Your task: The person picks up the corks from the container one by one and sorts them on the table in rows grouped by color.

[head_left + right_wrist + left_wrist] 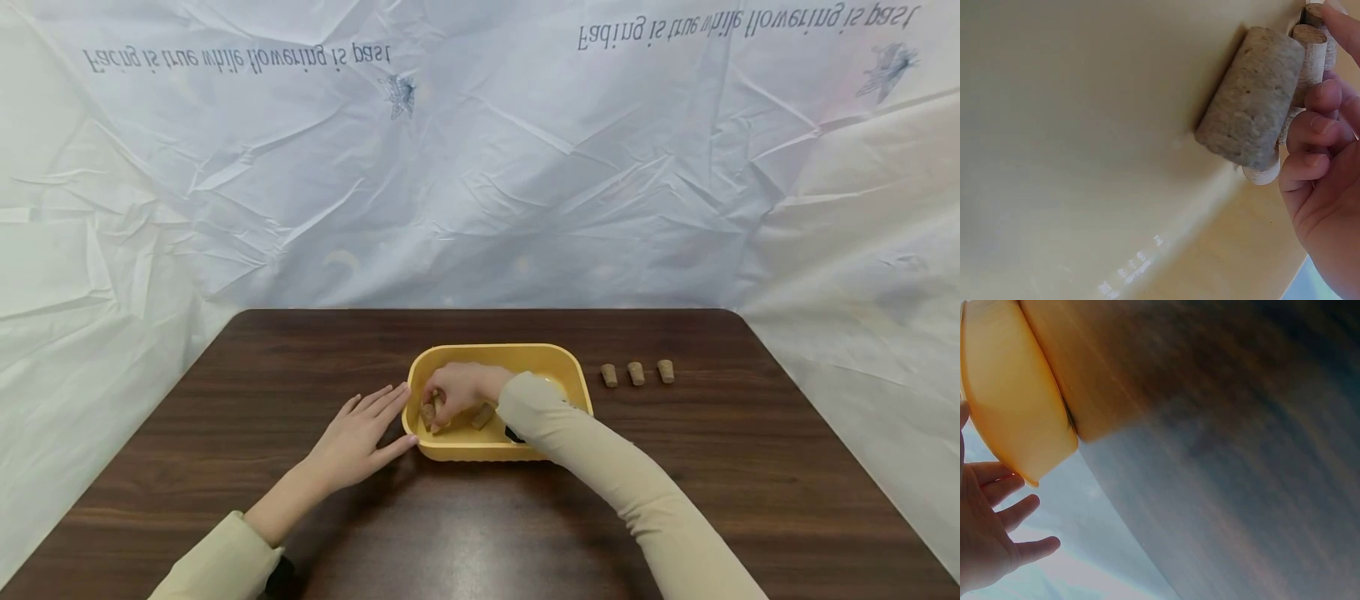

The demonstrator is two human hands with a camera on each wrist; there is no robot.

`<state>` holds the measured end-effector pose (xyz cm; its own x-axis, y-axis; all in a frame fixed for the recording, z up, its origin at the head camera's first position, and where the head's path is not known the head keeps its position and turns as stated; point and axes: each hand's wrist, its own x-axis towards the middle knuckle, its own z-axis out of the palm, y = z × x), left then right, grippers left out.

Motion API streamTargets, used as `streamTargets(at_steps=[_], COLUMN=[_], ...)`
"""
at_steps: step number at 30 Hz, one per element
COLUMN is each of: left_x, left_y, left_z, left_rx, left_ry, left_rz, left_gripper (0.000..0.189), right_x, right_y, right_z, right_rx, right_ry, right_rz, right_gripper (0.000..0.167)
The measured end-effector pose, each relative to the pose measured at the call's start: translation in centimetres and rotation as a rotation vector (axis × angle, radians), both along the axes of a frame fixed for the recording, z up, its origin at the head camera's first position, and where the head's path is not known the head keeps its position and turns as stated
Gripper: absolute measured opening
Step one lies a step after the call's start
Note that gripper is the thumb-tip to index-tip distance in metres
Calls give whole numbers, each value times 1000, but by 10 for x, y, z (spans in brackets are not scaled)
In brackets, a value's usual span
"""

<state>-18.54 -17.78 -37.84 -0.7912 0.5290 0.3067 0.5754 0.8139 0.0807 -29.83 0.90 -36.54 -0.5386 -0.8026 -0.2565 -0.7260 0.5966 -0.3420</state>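
Note:
A yellow tub (498, 452) sits on the table with several cork stoppers inside. My right hand (465, 387) reaches into its left end, fingers curled, pinching a cork stopper (1330, 47) between thumb and fingers. Other corks lie close against those fingers. One larger-looking cork (1252, 97) rests on the tub floor beside the hand; in the head view this loose cork (482, 417) lies just right of the fingertips. My left hand (360, 437) is spread with straight fingers, its fingertips and thumb at the tub's left rim. The left wrist view shows the left hand (991, 531) beside the tub wall (1016, 394).
To the right of the tub, three cork stoppers stand in a row: a left one (609, 376), a middle one (636, 373) and a right one (666, 372). The dark wood table (465, 533) backs onto a pale printed sheet (480, 208).

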Motion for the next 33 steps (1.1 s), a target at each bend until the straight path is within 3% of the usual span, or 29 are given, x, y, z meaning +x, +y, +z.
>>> streamTargets(at_steps=[7, 12, 28, 33], left_x=[0, 0, -1, -1], left_y=[0, 0, 0, -1], left_z=[0, 0, -1, -1], left_rx=[3, 3, 5, 4], left_ry=[-3, 0, 3, 6], left_rz=[-3, 0, 6, 8], left_gripper=[66, 66, 67, 67], right_x=[-4, -10, -17, -18], right_y=[8, 19, 60, 78], right_z=[7, 19, 58, 69], right_rx=[-30, -50, -161, -201], right_ry=[-32, 0, 37, 4], right_rz=[9, 27, -62, -82], right_gripper=[35, 38, 38, 39])
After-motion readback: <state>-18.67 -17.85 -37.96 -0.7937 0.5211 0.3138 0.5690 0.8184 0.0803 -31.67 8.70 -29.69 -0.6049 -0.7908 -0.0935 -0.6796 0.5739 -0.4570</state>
